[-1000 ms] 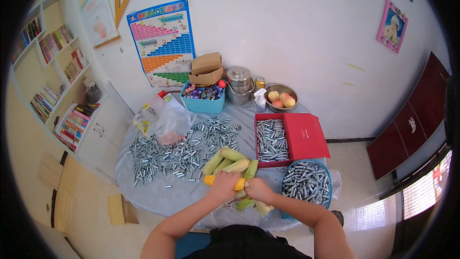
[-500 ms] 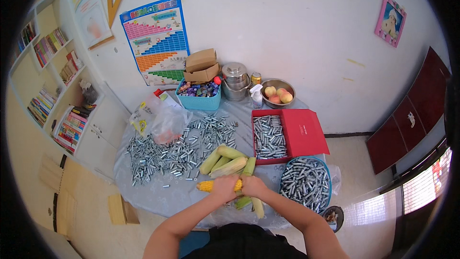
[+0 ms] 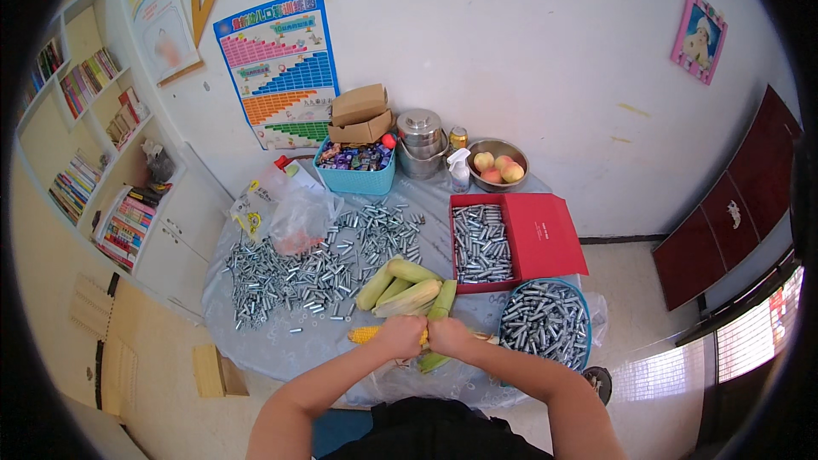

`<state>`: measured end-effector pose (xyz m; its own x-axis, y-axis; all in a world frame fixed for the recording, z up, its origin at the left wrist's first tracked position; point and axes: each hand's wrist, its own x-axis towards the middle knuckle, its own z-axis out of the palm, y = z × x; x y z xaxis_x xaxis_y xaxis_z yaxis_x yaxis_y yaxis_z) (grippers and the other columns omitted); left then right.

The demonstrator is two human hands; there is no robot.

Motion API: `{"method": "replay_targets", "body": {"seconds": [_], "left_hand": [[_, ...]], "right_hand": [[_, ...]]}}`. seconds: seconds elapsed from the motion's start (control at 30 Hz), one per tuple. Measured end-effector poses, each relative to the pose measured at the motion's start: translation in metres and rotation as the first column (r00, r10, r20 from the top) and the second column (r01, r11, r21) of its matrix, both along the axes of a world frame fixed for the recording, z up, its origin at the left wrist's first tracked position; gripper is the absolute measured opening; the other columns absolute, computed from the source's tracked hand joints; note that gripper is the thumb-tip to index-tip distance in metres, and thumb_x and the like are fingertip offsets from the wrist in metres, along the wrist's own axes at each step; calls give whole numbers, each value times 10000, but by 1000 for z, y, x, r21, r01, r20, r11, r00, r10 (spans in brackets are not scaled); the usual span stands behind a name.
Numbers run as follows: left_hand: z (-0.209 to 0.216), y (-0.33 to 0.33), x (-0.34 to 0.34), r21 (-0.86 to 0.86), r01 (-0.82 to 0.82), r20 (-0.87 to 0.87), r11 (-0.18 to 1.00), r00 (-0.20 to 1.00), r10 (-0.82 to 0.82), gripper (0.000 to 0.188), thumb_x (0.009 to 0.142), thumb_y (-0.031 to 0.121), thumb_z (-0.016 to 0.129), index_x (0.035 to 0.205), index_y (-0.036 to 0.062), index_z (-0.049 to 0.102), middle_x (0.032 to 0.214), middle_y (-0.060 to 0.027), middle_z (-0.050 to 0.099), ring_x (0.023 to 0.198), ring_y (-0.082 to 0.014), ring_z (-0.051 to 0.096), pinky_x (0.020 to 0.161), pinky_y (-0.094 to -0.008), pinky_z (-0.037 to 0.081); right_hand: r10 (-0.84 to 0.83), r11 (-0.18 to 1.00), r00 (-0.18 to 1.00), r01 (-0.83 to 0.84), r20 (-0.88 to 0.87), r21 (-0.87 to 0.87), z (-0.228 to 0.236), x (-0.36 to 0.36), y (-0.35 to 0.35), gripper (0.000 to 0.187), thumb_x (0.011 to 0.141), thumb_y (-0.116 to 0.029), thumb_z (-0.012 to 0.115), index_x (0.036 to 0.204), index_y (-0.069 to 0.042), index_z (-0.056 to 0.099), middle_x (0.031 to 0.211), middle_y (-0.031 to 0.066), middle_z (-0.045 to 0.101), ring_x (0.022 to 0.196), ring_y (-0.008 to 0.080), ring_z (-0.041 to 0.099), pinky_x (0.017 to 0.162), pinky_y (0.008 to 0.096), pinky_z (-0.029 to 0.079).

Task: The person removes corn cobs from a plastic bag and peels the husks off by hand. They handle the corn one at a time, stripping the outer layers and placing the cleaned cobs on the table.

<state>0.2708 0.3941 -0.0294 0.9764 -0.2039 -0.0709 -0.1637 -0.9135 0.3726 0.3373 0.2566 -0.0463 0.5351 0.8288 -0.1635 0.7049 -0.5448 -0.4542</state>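
My left hand (image 3: 402, 337) is closed around a yellow corn cob (image 3: 361, 335), whose bare tip sticks out to the left. Pressed close beside it, my right hand (image 3: 449, 337) is closed at the cob's other end. A pale stalk or husk end (image 3: 486, 338) pokes out to the right of that hand. Just beyond my hands lie several corn ears in green husks (image 3: 411, 296), heaped together. One green ear or husk (image 3: 442, 300) stands upright behind my right hand, and a loose green husk (image 3: 433, 361) lies below my hands. My fingers hide the middle of the cob.
Metal cylinders (image 3: 290, 277) are spread over the table's left half. More fill a red box (image 3: 482, 285) and a blue basket (image 3: 588, 324) at right. Behind stand a light-blue basket (image 3: 358, 181), steel pail (image 3: 421, 153), spray bottle (image 3: 458, 172) and bowl of peaches (image 3: 521, 179).
My hands have come closer together, covering more of the cob. The pale end that hung below my right hand now points right.
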Motion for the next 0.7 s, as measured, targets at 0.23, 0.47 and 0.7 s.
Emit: {"method": "replay_targets", "body": {"seconds": [0.23,0.47,0.7], "left_hand": [[43,14,6,-40,148,-93,988,984,-151,245,571,209,630,754,55,581,693,-151,603,680,-343,592,597,-427,466],[60,22,11,-53,253,-107,966,960,-258,236,552,208,640,723,54,584,674,-160,599,668,-346,588,587,-432,459],[69,23,13,-121,220,-153,968,959,-237,233,540,199,632,703,54,552,676,-139,585,678,-355,571,577,-431,441]], "right_hand": [[219,976,974,-219,61,-4,30,5,-4,160,689,-151,536,703,-4,600,688,186,613,642,341,616,585,426,496],[318,941,936,-331,149,73,30,11,-6,119,640,-137,553,661,-24,583,649,162,599,603,327,604,553,399,486],[325,889,926,-369,193,271,22,19,-9,80,610,-124,567,618,-48,544,634,137,589,584,320,588,531,409,466]]}}
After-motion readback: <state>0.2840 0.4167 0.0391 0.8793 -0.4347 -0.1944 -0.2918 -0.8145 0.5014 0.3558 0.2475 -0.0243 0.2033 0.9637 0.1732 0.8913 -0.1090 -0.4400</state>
